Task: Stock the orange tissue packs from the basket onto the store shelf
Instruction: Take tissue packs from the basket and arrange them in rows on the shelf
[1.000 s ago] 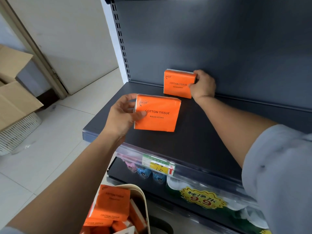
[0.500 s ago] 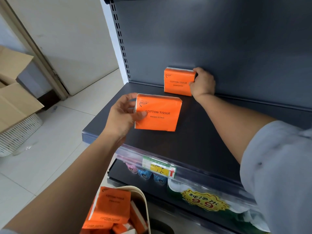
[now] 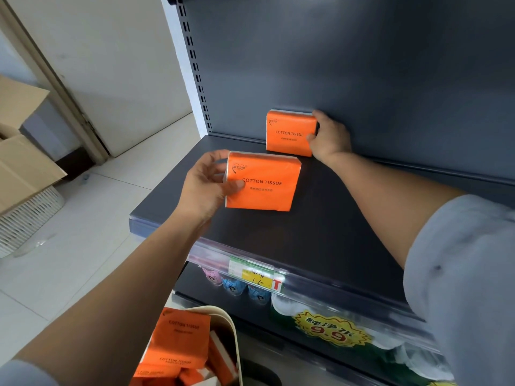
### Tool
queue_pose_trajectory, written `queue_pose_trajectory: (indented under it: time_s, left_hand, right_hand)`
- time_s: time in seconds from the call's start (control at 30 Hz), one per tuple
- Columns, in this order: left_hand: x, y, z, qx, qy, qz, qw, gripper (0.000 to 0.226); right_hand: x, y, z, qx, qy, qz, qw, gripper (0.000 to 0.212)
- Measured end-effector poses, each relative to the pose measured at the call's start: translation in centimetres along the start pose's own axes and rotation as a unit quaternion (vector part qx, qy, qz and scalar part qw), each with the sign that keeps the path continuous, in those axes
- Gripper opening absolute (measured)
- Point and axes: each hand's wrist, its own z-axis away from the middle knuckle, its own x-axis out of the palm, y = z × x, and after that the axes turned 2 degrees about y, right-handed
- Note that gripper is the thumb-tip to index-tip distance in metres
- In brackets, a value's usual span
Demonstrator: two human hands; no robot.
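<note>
Right hand (image 3: 328, 140): reached to the back of the shelf, at about 1 o'clock in the view; its fingers were curled round the right edge of the rear tissue pack, with one fingertip over the top corner.
Rear tissue pack (image 3: 289, 133): orange, printed COTTON TISSUE, it stood upright on its long edge at the back of the shelf, just in front of the back panel.
Left hand (image 3: 206, 188): it was near the view's centre, at 9 o'clock of the front tissue pack; the thumb pressed on the printed face and the fingers wrapped behind the left edge, gripping the pack.
Front tissue pack (image 3: 263, 182): orange, face toward the camera, it was held over the middle of the shelf at 7 o'clock of the rear pack and apart from it; whether its lower edge touched the shelf could not be told.
Shelf (image 3: 320, 224): a dark grey deck with a clear price strip along its front edge.
Back panel (image 3: 362, 65): dark grey, rising behind the shelf at 12 o'clock.
Price tag (image 3: 255, 277): green and yellow, it sat in the strip at 6 o'clock of the front pack.
Basket (image 3: 232, 338): pale-rimmed, at 6 o'clock in the view, below the shelf.
Basket packs (image 3: 181, 338): more orange tissue packs lay inside, one tilted on top.
Lower-shelf goods (image 3: 331, 330): wrapped items with a yellow 9.9 sticker were at 5 o'clock.
Cardboard box (image 3: 25, 162): open, it stood at 9 o'clock on a white slatted crate (image 3: 25, 218).
</note>
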Motion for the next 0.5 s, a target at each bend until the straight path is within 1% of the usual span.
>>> queue_pose_trajectory:
  time_s: [0.07, 0.17, 0.37, 0.5]
  left_hand:
    - [0.2, 0.0, -0.2, 0.002, -0.002, -0.001, 1.000, 0.046]
    - [0.5, 0.0, -0.6, 0.006, -0.004, 0.000, 1.000, 0.047]
    - [0.8, -0.1, -1.8, 0.020, -0.013, -0.002, 1.000, 0.051]
    - [1.1, -0.4, -2.5, 0.016, -0.012, -0.012, 1.000, 0.050]
  right_hand:
    - [-0.1, -0.2, -0.1, -0.022, 0.035, 0.040, 0.998, 0.046]
    - [-0.1, -0.5, -0.2, -0.037, 0.069, 0.067, 0.995, 0.042]
    - [-0.1, -0.6, -0.5, -0.031, 0.084, 0.104, 0.991, 0.037]
    - [-0.4, -0.6, -0.6, -0.025, 0.069, 0.081, 0.994, 0.038]
